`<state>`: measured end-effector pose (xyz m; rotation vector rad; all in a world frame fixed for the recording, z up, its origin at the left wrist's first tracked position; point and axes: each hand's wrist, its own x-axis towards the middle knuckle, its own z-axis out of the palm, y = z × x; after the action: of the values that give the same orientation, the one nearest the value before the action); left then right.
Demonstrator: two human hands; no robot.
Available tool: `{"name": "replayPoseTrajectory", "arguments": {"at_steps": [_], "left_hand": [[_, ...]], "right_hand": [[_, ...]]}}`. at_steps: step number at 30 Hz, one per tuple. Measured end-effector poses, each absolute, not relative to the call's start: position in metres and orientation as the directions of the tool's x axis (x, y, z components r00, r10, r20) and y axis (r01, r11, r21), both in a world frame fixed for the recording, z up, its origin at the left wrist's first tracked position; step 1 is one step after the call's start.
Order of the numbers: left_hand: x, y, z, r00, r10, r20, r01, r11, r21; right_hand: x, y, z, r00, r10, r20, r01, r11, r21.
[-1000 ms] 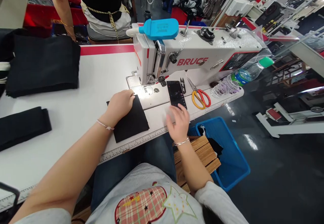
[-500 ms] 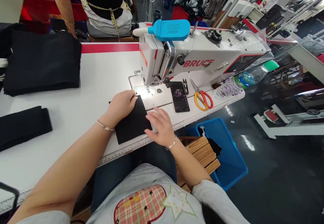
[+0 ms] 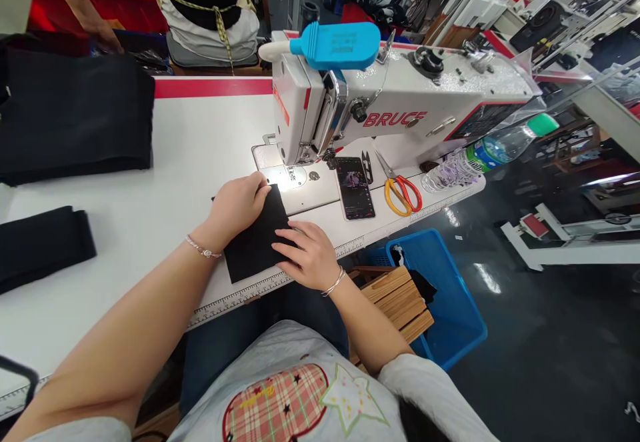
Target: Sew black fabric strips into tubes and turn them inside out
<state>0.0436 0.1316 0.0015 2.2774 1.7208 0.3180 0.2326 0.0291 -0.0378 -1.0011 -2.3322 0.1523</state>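
A flat black fabric piece (image 3: 250, 253) lies at the front edge of the white sewing table, below the needle area of the sewing machine (image 3: 320, 109). My left hand (image 3: 238, 206) is closed on its upper edge, thumb and fingers pinched near the corner beside the metal needle plate (image 3: 295, 177). My right hand (image 3: 311, 255) rests on the right edge of the same piece, fingers stretched out and slightly apart. Part of the fabric is hidden under both hands.
Folded black fabric stacks (image 3: 75, 115) and a smaller folded piece (image 3: 45, 245) lie left. A phone (image 3: 355, 189), thread snips (image 3: 367, 167), scissors (image 3: 397, 192) and a bottle (image 3: 493, 149) are right. A blue bin (image 3: 457, 322) stands below; a co-worker (image 3: 205, 15) sits behind.
My right hand has come down and slightly left, its fingers now flat on the fabric. My left hand keeps its pinch. The co-worker's arm has swung left.
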Motion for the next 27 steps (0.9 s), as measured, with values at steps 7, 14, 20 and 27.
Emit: {"name": "replayPoseTrajectory", "arguments": {"at_steps": [7,14,20,27], "left_hand": [[0.0435,0.1318,0.0010,0.265,0.964,-0.002,0.902,-0.247,0.354],[0.0438,0.1319,0.0002,0.266,0.964,-0.002,0.904,-0.249,0.347],[0.0437,0.1318,0.0013,0.277,0.961,0.013,0.900,-0.264,0.347],[0.0417,0.1329,-0.0032,0.293,0.953,0.076,0.870,-0.299,0.393]], "right_hand": [[0.2328,0.0287,-0.0389,-0.514,0.693,0.505,0.623,0.706,-0.335],[0.2322,0.0281,-0.0403,-0.511,0.691,0.511,0.626,0.707,-0.331],[0.2323,0.0287,-0.0406,-0.502,0.673,0.543,0.619,0.718,-0.317],[0.2331,0.0278,-0.0399,-0.516,0.654,0.553,0.612,0.733,-0.295]]}}
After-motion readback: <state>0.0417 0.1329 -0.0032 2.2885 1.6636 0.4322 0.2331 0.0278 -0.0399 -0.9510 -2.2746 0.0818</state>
